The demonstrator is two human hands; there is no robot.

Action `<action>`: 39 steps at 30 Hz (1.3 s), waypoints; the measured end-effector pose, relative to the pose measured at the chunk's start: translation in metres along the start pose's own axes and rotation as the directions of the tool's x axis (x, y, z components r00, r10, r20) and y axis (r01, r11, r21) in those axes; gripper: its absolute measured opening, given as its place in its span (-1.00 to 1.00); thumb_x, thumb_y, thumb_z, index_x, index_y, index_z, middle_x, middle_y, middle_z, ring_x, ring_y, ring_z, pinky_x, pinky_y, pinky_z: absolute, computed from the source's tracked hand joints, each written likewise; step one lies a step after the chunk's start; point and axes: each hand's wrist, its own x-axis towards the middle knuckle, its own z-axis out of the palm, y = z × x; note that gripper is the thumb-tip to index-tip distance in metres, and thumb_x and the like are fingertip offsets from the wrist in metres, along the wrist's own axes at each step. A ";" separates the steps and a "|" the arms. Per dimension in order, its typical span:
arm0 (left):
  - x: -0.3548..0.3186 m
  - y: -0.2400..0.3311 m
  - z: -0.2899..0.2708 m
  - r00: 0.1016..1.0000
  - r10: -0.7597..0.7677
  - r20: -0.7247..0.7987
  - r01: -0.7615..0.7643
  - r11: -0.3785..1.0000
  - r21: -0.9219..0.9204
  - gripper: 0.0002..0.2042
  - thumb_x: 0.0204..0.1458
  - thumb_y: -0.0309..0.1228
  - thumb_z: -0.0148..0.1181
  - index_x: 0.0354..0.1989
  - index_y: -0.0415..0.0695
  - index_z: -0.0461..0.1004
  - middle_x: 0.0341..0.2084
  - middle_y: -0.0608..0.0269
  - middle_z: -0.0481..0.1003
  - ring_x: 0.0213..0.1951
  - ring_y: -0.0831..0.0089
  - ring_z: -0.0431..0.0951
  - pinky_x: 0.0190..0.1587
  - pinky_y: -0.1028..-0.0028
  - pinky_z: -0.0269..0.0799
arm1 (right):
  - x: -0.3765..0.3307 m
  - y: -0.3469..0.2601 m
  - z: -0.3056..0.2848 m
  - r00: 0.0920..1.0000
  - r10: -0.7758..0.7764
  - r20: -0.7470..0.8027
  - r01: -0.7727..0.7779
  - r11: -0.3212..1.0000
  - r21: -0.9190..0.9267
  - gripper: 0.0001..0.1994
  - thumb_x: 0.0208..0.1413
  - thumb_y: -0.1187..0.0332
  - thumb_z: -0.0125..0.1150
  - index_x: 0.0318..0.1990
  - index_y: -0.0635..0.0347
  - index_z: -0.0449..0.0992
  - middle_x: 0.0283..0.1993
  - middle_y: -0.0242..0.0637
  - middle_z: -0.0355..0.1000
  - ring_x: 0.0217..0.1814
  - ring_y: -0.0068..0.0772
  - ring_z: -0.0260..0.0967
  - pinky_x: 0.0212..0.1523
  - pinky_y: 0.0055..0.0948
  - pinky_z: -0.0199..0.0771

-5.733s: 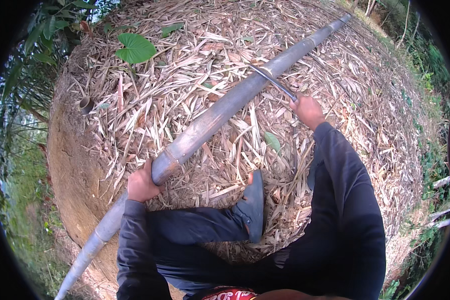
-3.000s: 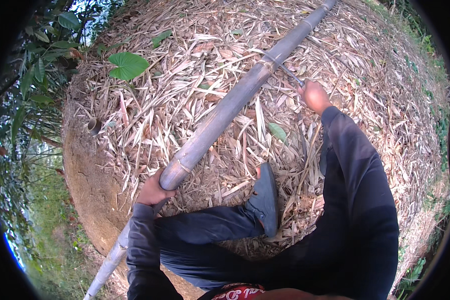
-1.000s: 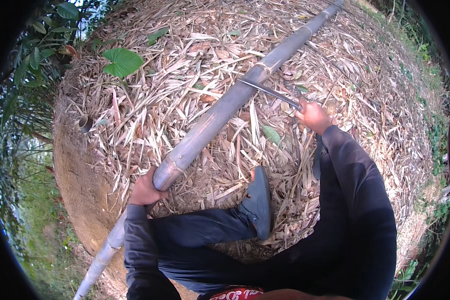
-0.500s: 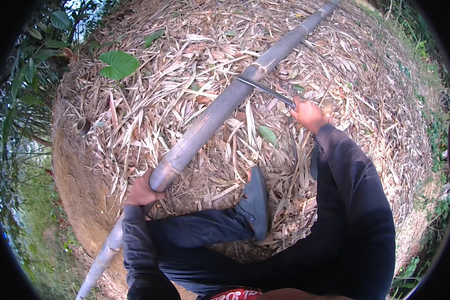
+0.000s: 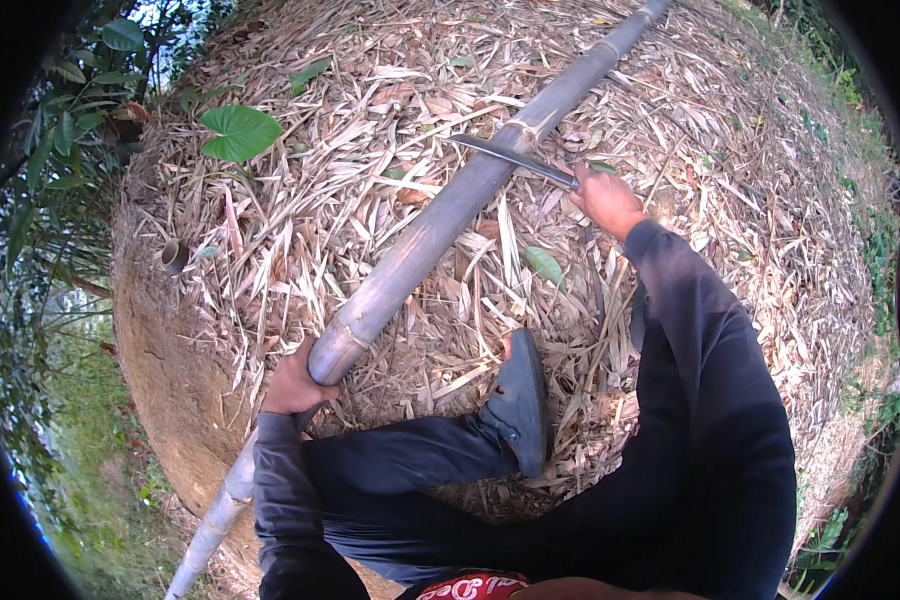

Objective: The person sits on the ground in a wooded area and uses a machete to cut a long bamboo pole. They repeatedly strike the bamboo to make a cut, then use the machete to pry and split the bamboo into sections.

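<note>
A long grey bamboo pole [image 5: 440, 225] lies slanted across the ground, from lower left to upper right. My left hand [image 5: 292, 380] grips its underside near the lower end, just beside a node. My right hand [image 5: 607, 200] holds the handle of a long dark blade [image 5: 510, 157]. The blade rests across the pole at a node, its tip pointing left. Both arms wear dark sleeves.
Dry bamboo leaves [image 5: 670, 110] cover the mound. My left foot in a dark shoe [image 5: 520, 400] is planted below the pole. A bare earth bank [image 5: 175, 370] drops off at the left. A broad green leaf [image 5: 240, 132] and bushes stand at the upper left.
The blade has come down and left onto the pole's node over the last second. My left hand keeps its grip and the pole has barely shifted.
</note>
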 end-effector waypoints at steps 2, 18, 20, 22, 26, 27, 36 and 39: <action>0.005 0.009 0.000 0.999 -0.011 0.048 0.014 0.998 -0.055 -0.14 -0.45 -0.26 0.58 0.18 -0.26 0.40 -0.22 -0.26 0.63 -0.08 -0.09 0.67 0.02 0.17 0.56 | 0.004 0.004 -0.003 0.992 0.123 -0.034 -0.123 0.992 0.003 -0.68 0.22 0.22 0.24 -0.01 0.26 0.46 -0.29 0.07 0.60 -0.20 0.21 0.58 -0.12 0.08 0.58; -0.001 0.014 0.002 1.000 -0.007 -0.018 0.008 0.999 0.044 -0.16 -0.42 -0.22 0.54 0.18 -0.24 0.41 -0.25 -0.27 0.62 -0.14 -0.13 0.67 -0.01 0.14 0.58 | 0.012 0.004 -0.013 0.988 0.153 -0.026 -0.151 0.987 0.062 -0.66 0.23 0.21 0.21 -0.01 0.31 0.45 -0.29 0.19 0.57 -0.19 0.29 0.57 -0.10 0.11 0.56; -0.005 0.009 0.001 0.999 -0.016 -0.035 0.019 0.996 0.082 -0.16 -0.41 -0.22 0.55 0.18 -0.25 0.41 -0.25 -0.26 0.63 -0.14 -0.12 0.68 -0.01 0.15 0.58 | 0.009 -0.003 -0.021 0.998 0.050 0.027 -0.051 0.998 0.034 -0.66 0.24 0.21 0.22 -0.02 0.31 0.46 -0.29 0.19 0.57 -0.19 0.28 0.57 -0.10 0.10 0.57; -0.003 0.017 0.007 0.999 -0.020 -0.029 0.022 0.997 0.073 -0.13 -0.42 -0.20 0.56 0.20 -0.26 0.39 -0.23 -0.26 0.62 -0.12 -0.10 0.67 0.01 0.15 0.58 | 0.005 0.003 -0.016 0.996 0.093 0.000 -0.093 0.995 0.020 -0.66 0.22 0.21 0.23 -0.02 0.31 0.47 -0.28 0.19 0.57 -0.18 0.25 0.57 -0.09 0.08 0.57; -0.006 0.012 0.002 0.998 -0.023 -0.050 0.029 0.993 0.117 -0.11 -0.42 -0.18 0.56 0.22 -0.25 0.39 -0.25 -0.25 0.63 -0.15 -0.12 0.67 0.00 0.13 0.59 | 0.015 -0.004 -0.026 0.992 0.121 -0.024 -0.120 0.992 0.045 -0.68 0.22 0.23 0.25 -0.05 0.31 0.49 -0.28 0.18 0.57 -0.15 0.26 0.57 -0.05 0.11 0.55; -0.008 0.015 0.009 0.997 -0.005 -0.076 0.017 0.989 0.150 -0.11 -0.41 -0.18 0.56 0.22 -0.24 0.39 -0.26 -0.24 0.63 -0.16 -0.12 0.68 -0.01 0.12 0.59 | 0.008 -0.006 -0.027 0.996 0.086 -0.004 -0.086 0.996 0.028 -0.69 0.22 0.23 0.25 -0.07 0.31 0.50 -0.28 0.18 0.57 -0.15 0.25 0.57 -0.05 0.11 0.55; -0.007 0.018 0.007 0.996 -0.016 -0.085 0.030 0.986 0.166 -0.15 -0.43 -0.17 0.57 0.17 -0.19 0.42 -0.28 -0.19 0.64 -0.18 -0.12 0.67 -0.06 0.10 0.60 | 0.001 -0.007 -0.017 0.993 0.119 -0.022 -0.118 0.992 0.052 -0.70 0.21 0.25 0.23 -0.07 0.32 0.51 -0.24 0.12 0.59 -0.14 0.20 0.58 -0.04 0.06 0.57; -0.008 0.021 0.008 0.996 -0.032 -0.086 0.044 0.989 0.143 -0.15 -0.44 -0.18 0.57 0.17 -0.19 0.41 -0.29 -0.19 0.64 -0.18 -0.13 0.67 -0.07 0.09 0.60 | 0.004 -0.001 -0.029 0.993 0.113 -0.024 -0.112 0.992 0.055 -0.69 0.22 0.23 0.24 -0.06 0.31 0.48 -0.29 0.16 0.56 -0.16 0.27 0.56 -0.06 0.10 0.56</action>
